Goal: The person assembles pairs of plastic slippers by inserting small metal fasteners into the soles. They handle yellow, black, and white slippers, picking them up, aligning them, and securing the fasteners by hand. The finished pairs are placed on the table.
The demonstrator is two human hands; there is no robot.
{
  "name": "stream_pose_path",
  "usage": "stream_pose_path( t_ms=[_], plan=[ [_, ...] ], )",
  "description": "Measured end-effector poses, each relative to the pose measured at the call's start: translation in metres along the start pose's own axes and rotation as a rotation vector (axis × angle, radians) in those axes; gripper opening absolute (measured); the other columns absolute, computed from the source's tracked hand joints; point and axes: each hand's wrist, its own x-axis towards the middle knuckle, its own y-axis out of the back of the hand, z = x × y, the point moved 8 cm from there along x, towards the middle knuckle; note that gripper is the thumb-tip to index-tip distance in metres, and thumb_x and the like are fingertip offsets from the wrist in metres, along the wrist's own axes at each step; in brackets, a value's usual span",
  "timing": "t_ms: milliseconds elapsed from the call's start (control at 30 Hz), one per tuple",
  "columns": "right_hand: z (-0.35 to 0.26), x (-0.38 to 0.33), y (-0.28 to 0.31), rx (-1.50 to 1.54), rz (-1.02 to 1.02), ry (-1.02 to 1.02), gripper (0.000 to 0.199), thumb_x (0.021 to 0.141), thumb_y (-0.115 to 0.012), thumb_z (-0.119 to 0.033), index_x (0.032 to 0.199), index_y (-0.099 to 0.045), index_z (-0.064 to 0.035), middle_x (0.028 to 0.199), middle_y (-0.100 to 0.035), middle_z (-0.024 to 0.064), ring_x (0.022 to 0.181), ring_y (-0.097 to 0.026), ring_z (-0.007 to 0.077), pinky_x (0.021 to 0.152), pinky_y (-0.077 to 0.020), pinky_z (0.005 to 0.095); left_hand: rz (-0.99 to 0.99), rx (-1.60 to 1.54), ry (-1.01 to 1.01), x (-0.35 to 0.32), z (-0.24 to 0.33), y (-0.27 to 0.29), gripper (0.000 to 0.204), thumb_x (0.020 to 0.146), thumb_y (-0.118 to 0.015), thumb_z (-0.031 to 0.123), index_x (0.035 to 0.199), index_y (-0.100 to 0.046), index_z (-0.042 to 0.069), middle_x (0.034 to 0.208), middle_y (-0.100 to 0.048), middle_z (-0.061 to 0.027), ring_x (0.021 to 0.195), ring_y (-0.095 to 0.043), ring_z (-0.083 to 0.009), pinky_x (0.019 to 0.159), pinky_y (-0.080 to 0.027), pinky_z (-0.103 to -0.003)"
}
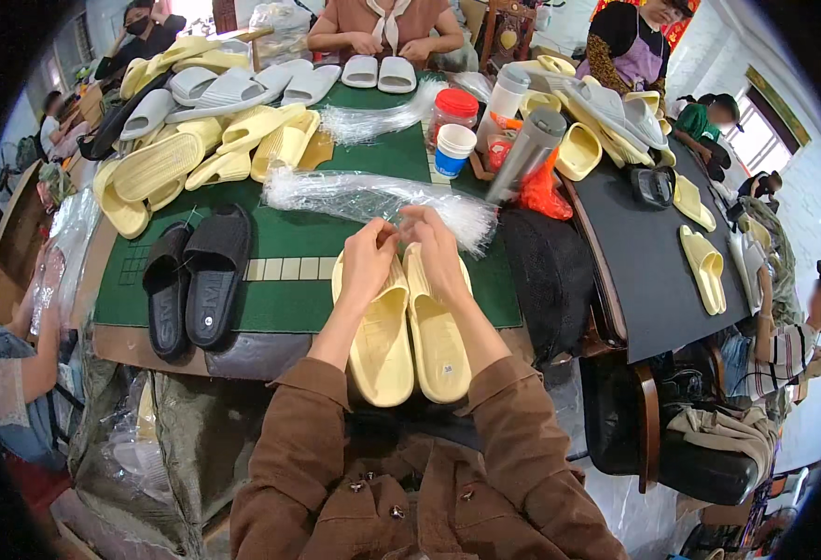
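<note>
A pair of pale yellow slide slippers stands side by side at the table's near edge, toes away from me, heels overhanging: the left slipper and the right slipper. My left hand rests over the left slipper's strap, thumb and fingers pinched together. Over the other strap, my right hand has its fingers curled in close to the left fingertips. Whatever is between the fingers is too small to make out. Just beyond the hands lies a bundle of thin clear plastic strands.
Black slippers joined by a thin tie lie on the green mat. Yellow and grey slippers are heaped far left, more far right. A paper cup, red-lidded jar and grey tumbler stand beyond. A person sits opposite.
</note>
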Motion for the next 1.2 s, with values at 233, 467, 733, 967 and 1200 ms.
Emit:
stream_pose_path(
  t_ms=[233,467,733,967,1200],
  plan=[
    [0.011,0.01,0.012,-0.145,0.056,0.116,0.026,0.086,-0.053,-0.001,0.111,-0.062,0.0014,0.106,-0.065,0.0105,0.097,-0.061,0.0163,0.088,-0.0471,0.0276,0.087,0.012,-0.121,-0.001,0.005,-0.001,0.009,0.084,-0.062,0.005,0.084,-0.061,-0.003,0.073,-0.062,-0.0142,0.064,-0.06,-0.022,0.063,-0.047,-0.034],
    [0.012,0.006,0.004,-0.308,0.043,0.087,0.017,0.088,-0.062,-0.008,0.101,-0.067,0.0006,0.096,-0.068,0.008,0.088,-0.064,0.0144,0.08,-0.0497,0.0276,0.098,-0.066,-0.097,0.0,-0.002,0.0,0.007,0.083,-0.062,0.003,0.084,-0.06,-0.003,0.073,-0.06,-0.0136,0.064,-0.059,-0.0227,0.063,-0.047,-0.035],
    [0.008,0.005,0.002,-0.153,0.045,0.059,0.016,0.088,-0.062,-0.008,0.101,-0.067,0.0,0.093,-0.068,0.006,0.085,-0.063,0.0112,0.075,-0.05,0.026,0.1,0.044,-0.152,0.0,-0.002,0.001,0.006,0.08,-0.062,0.001,0.083,-0.059,-0.004,0.078,-0.057,-0.0139,0.07,-0.059,-0.0256,0.065,-0.046,-0.036],
    [0.007,0.006,0.006,-0.004,0.071,0.052,0.014,0.088,-0.062,-0.008,0.097,-0.067,0.0009,0.092,-0.068,0.0074,0.084,-0.063,0.0125,0.074,-0.0503,0.0265,0.09,-0.018,-0.157,-0.002,0.004,-0.001,0.008,0.083,-0.064,0.003,0.086,-0.061,-0.003,0.079,-0.058,-0.0136,0.065,-0.058,-0.0235,0.062,-0.046,-0.034],
    [0.005,0.005,0.002,-0.252,-0.017,0.098,0.02,0.09,-0.062,-0.015,0.103,-0.066,-0.0003,0.104,-0.066,0.0053,0.09,-0.061,0.0126,0.075,-0.0497,0.0274,0.091,-0.02,-0.137,-0.001,0.003,0.0,0.009,0.083,-0.064,0.004,0.087,-0.061,-0.004,0.076,-0.057,-0.0134,0.064,-0.057,-0.0227,0.061,-0.046,-0.034]
  ],
)
